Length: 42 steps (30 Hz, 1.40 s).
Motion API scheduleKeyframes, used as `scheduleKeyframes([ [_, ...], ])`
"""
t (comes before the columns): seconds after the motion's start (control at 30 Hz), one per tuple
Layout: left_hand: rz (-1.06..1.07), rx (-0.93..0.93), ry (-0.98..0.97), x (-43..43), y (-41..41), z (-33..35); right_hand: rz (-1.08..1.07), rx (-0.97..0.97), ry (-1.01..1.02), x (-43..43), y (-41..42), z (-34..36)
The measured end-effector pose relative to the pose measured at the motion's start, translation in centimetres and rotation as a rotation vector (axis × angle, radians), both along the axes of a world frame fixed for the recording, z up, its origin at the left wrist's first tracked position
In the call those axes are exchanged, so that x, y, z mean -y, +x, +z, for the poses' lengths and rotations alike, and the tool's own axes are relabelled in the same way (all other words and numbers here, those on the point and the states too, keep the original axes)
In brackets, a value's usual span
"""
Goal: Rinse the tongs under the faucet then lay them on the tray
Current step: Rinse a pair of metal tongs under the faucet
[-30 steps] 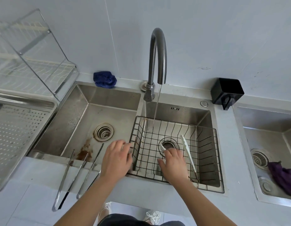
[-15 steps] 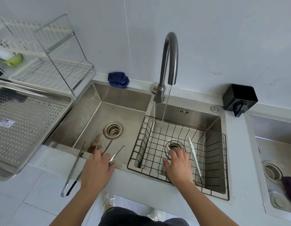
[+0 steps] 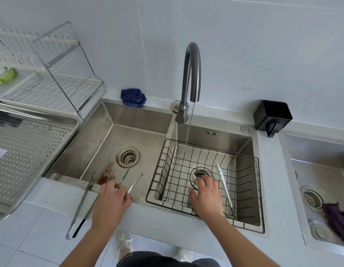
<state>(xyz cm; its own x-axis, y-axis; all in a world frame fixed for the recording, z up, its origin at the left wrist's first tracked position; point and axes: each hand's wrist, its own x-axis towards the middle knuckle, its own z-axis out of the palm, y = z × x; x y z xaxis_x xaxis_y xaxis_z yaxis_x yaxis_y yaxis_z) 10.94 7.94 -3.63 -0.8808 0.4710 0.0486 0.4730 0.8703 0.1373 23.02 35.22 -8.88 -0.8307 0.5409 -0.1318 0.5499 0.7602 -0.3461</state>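
Observation:
Slim metal tongs (image 3: 133,180) lie over the left sink basin's front edge, tips pointing into the basin. My left hand (image 3: 111,203) covers their handle end with fingers closed on them. A second, longer pair of metal tongs (image 3: 81,207) lies just to the left, across the same edge. White tongs (image 3: 224,186) sit in the black wire basket (image 3: 207,144) in the right basin; my right hand (image 3: 205,193) presses on one of their arms near the drain. The faucet (image 3: 192,74) runs a thin stream into the basket. The perforated steel tray (image 3: 22,151) is at the left.
A wire dish rack (image 3: 57,74) stands behind the tray. A blue cloth (image 3: 133,97) lies behind the left basin and a black holder (image 3: 272,116) behind the right one. A further sink at far right holds a purple cloth (image 3: 337,220).
My left hand moved left from the basket's edge onto the slim metal tongs and closed on them. My right hand stayed on the white tongs. The view shifted, showing more of the tray.

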Motion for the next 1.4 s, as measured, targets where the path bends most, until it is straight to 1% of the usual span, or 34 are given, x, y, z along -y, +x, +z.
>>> scheduleKeyframes([
  [0.13,-0.042,-0.019,0.099,-1.3,-0.1,0.4,-0.004,0.003,-0.007,0.0,0.0,-0.1],
  [0.23,-0.067,0.017,0.230,-3.7,0.0,1.0,-0.011,-0.003,-0.034,0.0,0.0,-0.2],
  [0.3,-0.058,0.051,0.332,-5.6,-0.1,1.5,-0.022,-0.022,-0.071,-0.1,-0.2,0.1],
  [0.37,-0.038,0.083,0.402,-7.4,-0.4,2.0,-0.063,-0.086,-0.152,-0.2,-0.9,0.9],
  [0.4,-0.034,0.097,0.423,-8.2,-0.6,2.3,-0.103,-0.127,-0.245,-0.2,-1.4,1.8],
  [0.43,-0.038,0.108,0.438,-8.9,-0.8,2.5,-0.150,-0.160,-0.395,-0.2,-2.2,3.0],
  [0.53,-0.080,0.111,0.454,-10.9,-1.3,3.2,-0.244,-0.233,-1.034,0.4,-5.2,6.4],
  [0.57,-0.087,0.115,0.455,-11.4,-1.4,3.4,-0.230,-0.258,-1.154,0.7,-6.0,7.2],
  [0.6,-0.097,0.115,0.457,-11.9,-1.6,3.6,-0.206,-0.286,-1.191,1.1,-6.8,7.8],
  [0.67,-0.146,0.079,0.453,-12.7,-1.8,3.9,-0.225,-0.342,-1.173,1.7,-8.0,8.5],
  [0.73,-0.198,0.044,0.456,-13.1,-2.0,3.9,-0.313,-0.369,-1.145,1.9,-9.0,8.4],
  [0.8,-0.183,0.094,0.475,-13.1,-2.3,3.8,-0.364,-0.371,-1.144,1.8,-9.6,8.3],
  [0.83,-0.141,0.152,0.490,-13.0,-2.6,3.6,-0.373,-0.369,-1.149,1.5,-9.7,8.1],
  [0.9,-0.022,0.326,0.504,-12.9,-3.3,3.3,-0.384,-0.369,-1.154,1.1,-9.9,7.9],
  [0.93,0.034,0.455,0.511,-12.9,-3.7,3.2,-0.394,-0.374,-1.155,0.8,-10.1,7.9],
  [0.97,0.093,0.623,0.550,-13.0,-4.2,3.0,-0.403,-0.384,-1.161,0.5,-10.3,8.0],
  [1.03,0.219,0.975,0.734,-13.2,-4.7,2.8,-0.398,-0.401,-1.177,0.1,-10.8,8.2],
  [1.07,0.253,1.064,0.812,-13.3,-4.7,2.7,-0.383,-0.399,-1.184,-0.2,-11.0,8.2],
  [1.1,0.253,1.068,0.834,-13.4,-4.6,2.6,-0.371,-0.393,-1.185,-0.4,-11.2,8.2],
  [1.17,0.221,0.962,0.792,-13.5,-4.5,2.3,-0.372,-0.397,-1.187,-0.9,-11.8,8.0],
  [1.27,0.165,0.822,0.714,-13.4,-4.2,2.0,-0.425,-0.493,-1.192,-1.8,-12.7,7.9],
  [1.33,0.119,0.767,0.670,-13.4,-4.1,2.1,-0.456,-0.545,-1.119,-2.5,-13.4,7.9],
  [1.4,0.066,0.688,0.628,-13.5,-4.2,2.2,-0.480,-0.545,-0.995,-2.9,-14.1,8.1],
])
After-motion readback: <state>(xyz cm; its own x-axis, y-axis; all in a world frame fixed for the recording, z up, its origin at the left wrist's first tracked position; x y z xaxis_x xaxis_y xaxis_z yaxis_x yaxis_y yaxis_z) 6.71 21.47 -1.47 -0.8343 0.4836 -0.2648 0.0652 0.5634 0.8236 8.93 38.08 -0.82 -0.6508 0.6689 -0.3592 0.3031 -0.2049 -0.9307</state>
